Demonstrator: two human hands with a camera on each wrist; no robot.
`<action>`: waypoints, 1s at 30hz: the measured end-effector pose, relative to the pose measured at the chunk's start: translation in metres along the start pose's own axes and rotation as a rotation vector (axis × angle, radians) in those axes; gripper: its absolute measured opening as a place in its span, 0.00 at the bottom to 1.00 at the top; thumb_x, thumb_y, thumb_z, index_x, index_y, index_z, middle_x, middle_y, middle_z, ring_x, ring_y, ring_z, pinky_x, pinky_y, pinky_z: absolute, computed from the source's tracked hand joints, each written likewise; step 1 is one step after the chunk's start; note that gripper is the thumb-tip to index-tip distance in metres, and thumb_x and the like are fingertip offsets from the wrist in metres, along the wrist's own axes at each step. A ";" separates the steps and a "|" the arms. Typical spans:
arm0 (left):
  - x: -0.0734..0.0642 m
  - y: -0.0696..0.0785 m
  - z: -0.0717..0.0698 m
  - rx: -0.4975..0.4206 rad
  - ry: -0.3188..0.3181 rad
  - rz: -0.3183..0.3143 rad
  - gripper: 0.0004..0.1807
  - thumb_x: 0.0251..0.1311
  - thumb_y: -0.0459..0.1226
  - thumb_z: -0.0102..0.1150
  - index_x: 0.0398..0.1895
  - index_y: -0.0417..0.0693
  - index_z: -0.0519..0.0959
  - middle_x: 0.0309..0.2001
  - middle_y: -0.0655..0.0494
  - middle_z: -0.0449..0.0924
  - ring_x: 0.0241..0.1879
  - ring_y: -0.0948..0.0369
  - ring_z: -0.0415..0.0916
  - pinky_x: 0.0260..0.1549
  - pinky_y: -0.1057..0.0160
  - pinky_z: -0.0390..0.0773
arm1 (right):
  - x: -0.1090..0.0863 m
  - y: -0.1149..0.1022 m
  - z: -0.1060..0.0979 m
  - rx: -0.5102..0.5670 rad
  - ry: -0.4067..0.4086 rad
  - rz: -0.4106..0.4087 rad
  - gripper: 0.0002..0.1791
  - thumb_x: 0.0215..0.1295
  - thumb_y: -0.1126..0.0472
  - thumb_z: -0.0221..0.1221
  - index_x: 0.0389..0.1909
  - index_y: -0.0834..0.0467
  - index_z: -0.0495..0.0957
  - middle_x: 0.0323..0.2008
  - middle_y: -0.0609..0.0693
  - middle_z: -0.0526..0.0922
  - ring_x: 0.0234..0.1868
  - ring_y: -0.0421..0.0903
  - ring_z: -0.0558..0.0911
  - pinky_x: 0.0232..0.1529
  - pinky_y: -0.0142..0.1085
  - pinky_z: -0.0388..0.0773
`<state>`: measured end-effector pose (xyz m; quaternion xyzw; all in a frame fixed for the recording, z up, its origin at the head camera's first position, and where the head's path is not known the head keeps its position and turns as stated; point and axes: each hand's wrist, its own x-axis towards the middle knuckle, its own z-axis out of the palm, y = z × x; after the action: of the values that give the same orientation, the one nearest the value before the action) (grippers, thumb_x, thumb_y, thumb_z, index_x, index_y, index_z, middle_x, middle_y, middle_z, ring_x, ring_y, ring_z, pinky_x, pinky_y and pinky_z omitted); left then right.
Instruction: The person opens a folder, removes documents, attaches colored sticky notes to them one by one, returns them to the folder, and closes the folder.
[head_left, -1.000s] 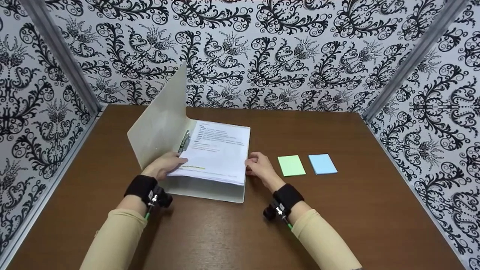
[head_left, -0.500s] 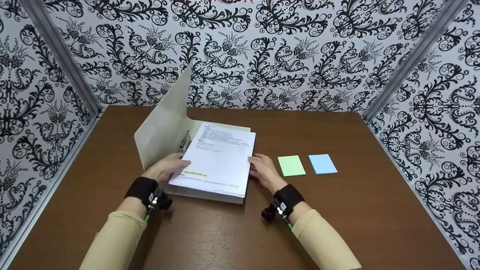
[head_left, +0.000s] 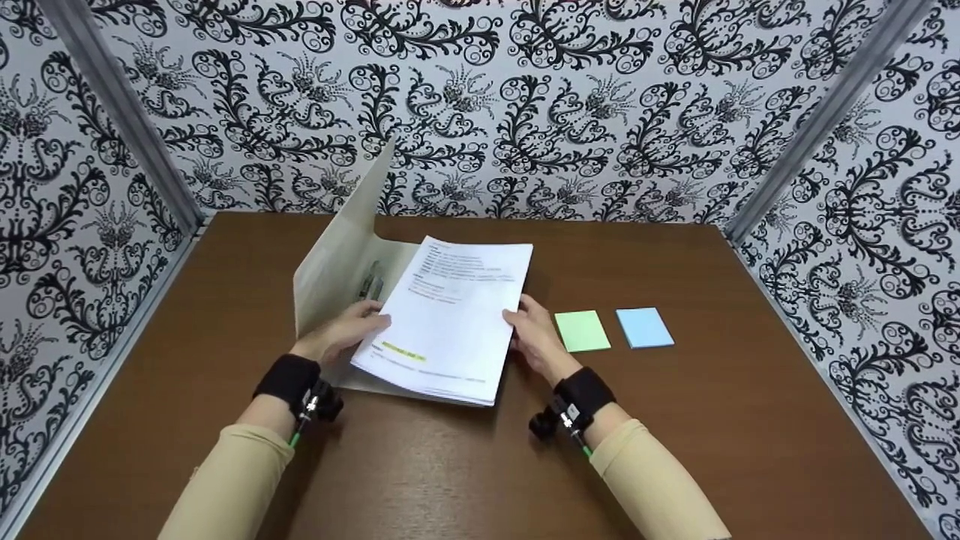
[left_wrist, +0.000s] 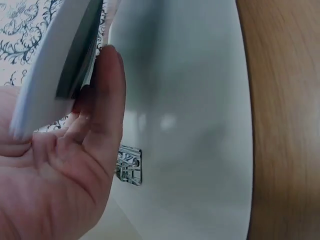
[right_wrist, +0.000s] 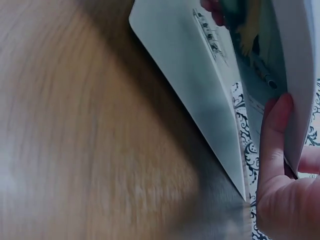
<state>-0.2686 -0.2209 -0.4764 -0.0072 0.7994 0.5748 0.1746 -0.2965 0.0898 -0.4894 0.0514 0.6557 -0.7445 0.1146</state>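
Note:
A stack of printed paper sheets (head_left: pixel 450 322), the top one marked with a yellow highlighted line, is held between both hands over an open pale folder (head_left: pixel 341 247). My left hand (head_left: pixel 346 328) grips the stack's left edge, thumb on top and fingers below. At the right edge, my right hand (head_left: pixel 536 336) pinches it the same way. Both wrist views show the sheets raised off the folder, whose bare inside lies underneath. A dark printed picture (right_wrist: pixel 257 65) covers the stack's underside. Near the folder's spine sits a metal clip (left_wrist: pixel 130 166); the folder's cover stands upright on the left.
To the right of the right hand lie a green sticky note pad (head_left: pixel 583 331) and a blue sticky note pad (head_left: pixel 645 328), side by side on the brown wooden table (head_left: pixel 420 480). Patterned walls (head_left: pixel 562 112) enclose the table at the back and sides.
Both hands have lifted the paper stack off the folder and shifted it to the right, away from the clip. The right hand now grips its edge. The folder's cover has tipped further inward.

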 end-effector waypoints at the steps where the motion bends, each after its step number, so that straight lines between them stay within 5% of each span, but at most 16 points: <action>1: -0.001 0.001 0.001 0.019 0.003 0.007 0.29 0.78 0.39 0.49 0.73 0.28 0.63 0.59 0.38 0.75 0.54 0.54 0.74 0.55 0.60 0.72 | 0.000 -0.001 -0.002 0.001 0.012 -0.004 0.24 0.79 0.70 0.51 0.73 0.65 0.66 0.52 0.62 0.84 0.38 0.46 0.86 0.32 0.36 0.84; 5: -0.006 0.004 0.006 0.011 0.004 0.021 0.29 0.80 0.39 0.46 0.75 0.29 0.61 0.65 0.31 0.71 0.59 0.47 0.75 0.57 0.55 0.75 | 0.000 -0.006 -0.012 -0.006 0.049 -0.025 0.24 0.79 0.70 0.51 0.73 0.64 0.67 0.51 0.61 0.85 0.37 0.45 0.86 0.31 0.35 0.83; 9: -0.011 0.006 0.009 0.129 0.134 0.191 0.26 0.78 0.34 0.49 0.72 0.27 0.65 0.62 0.29 0.76 0.58 0.42 0.79 0.55 0.50 0.81 | -0.001 -0.008 -0.023 -0.015 0.044 -0.033 0.25 0.79 0.71 0.50 0.73 0.65 0.66 0.50 0.62 0.85 0.37 0.45 0.86 0.32 0.35 0.83; 11: -0.011 0.003 0.010 0.329 0.259 0.347 0.22 0.75 0.29 0.53 0.67 0.27 0.71 0.59 0.30 0.78 0.57 0.40 0.79 0.55 0.47 0.81 | -0.003 -0.010 -0.029 -0.021 0.033 -0.031 0.25 0.79 0.71 0.50 0.74 0.65 0.65 0.52 0.62 0.84 0.39 0.45 0.86 0.34 0.36 0.84; 14: -0.010 -0.007 0.010 0.753 0.436 0.565 0.17 0.68 0.25 0.60 0.59 0.30 0.78 0.56 0.33 0.80 0.57 0.38 0.77 0.55 0.43 0.78 | -0.004 -0.011 -0.036 -0.043 0.022 -0.033 0.25 0.79 0.71 0.49 0.74 0.65 0.65 0.53 0.63 0.84 0.41 0.46 0.87 0.35 0.36 0.84; 17: -0.008 -0.020 0.009 1.126 0.585 0.651 0.17 0.62 0.25 0.68 0.53 0.33 0.79 0.57 0.34 0.78 0.56 0.38 0.75 0.53 0.42 0.76 | -0.005 -0.010 -0.042 -0.062 0.013 -0.033 0.25 0.80 0.71 0.49 0.75 0.64 0.65 0.54 0.64 0.84 0.43 0.46 0.87 0.36 0.36 0.84; 20: -0.008 -0.031 0.006 1.283 0.645 0.564 0.22 0.57 0.31 0.74 0.52 0.34 0.78 0.60 0.32 0.73 0.60 0.37 0.70 0.57 0.42 0.71 | -0.005 -0.009 -0.046 -0.077 0.003 -0.026 0.25 0.80 0.70 0.49 0.75 0.64 0.64 0.55 0.64 0.84 0.44 0.47 0.87 0.38 0.35 0.84; 25: -0.013 -0.034 -0.001 1.284 0.600 0.315 0.39 0.55 0.48 0.78 0.64 0.34 0.74 0.68 0.28 0.65 0.69 0.35 0.59 0.64 0.38 0.60 | -0.007 -0.010 -0.053 -0.096 0.004 -0.018 0.25 0.81 0.70 0.49 0.75 0.65 0.64 0.55 0.62 0.84 0.45 0.46 0.87 0.40 0.35 0.83; 30: -0.018 -0.033 -0.005 1.242 0.524 0.170 0.45 0.64 0.56 0.68 0.70 0.29 0.69 0.71 0.25 0.61 0.72 0.33 0.54 0.67 0.33 0.56 | -0.009 -0.010 -0.061 -0.088 -0.001 -0.020 0.25 0.81 0.69 0.49 0.75 0.66 0.64 0.50 0.60 0.85 0.43 0.44 0.87 0.39 0.33 0.83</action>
<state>-0.2458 -0.2402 -0.4995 0.0182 0.9950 -0.0001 -0.0987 -0.2951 0.1519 -0.4857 0.0395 0.6882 -0.7161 0.1097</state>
